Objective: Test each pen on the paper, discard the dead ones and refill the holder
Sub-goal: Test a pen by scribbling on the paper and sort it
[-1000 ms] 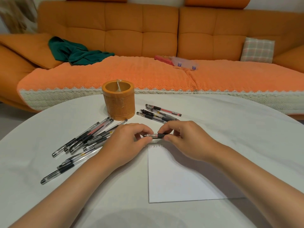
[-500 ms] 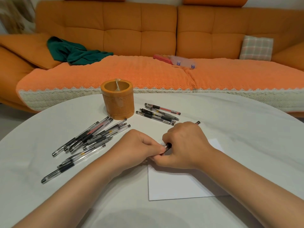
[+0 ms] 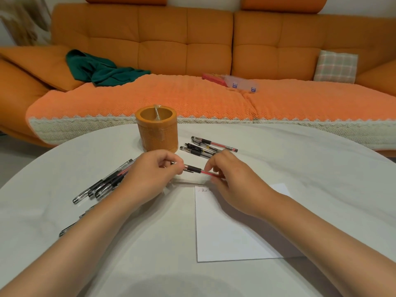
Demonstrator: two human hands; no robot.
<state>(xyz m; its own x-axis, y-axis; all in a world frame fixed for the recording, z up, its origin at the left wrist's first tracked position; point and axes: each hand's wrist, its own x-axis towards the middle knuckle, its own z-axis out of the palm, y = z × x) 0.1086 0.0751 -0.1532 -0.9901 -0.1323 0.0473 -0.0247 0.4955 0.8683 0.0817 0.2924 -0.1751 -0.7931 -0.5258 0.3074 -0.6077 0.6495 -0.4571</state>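
Left hand (image 3: 150,176), right hand (image 3: 233,185) pinching slim red-ink pen (image 3: 194,169), flat white paper (image 3: 231,236), cylindrical woven holder (image 3: 157,133)

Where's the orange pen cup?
In the head view, the orange holder stands on the white table, just beyond the left hand, left of a small pen group.

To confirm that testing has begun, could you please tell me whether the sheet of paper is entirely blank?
No, a small dark scribble sits near the top left corner of the paper.
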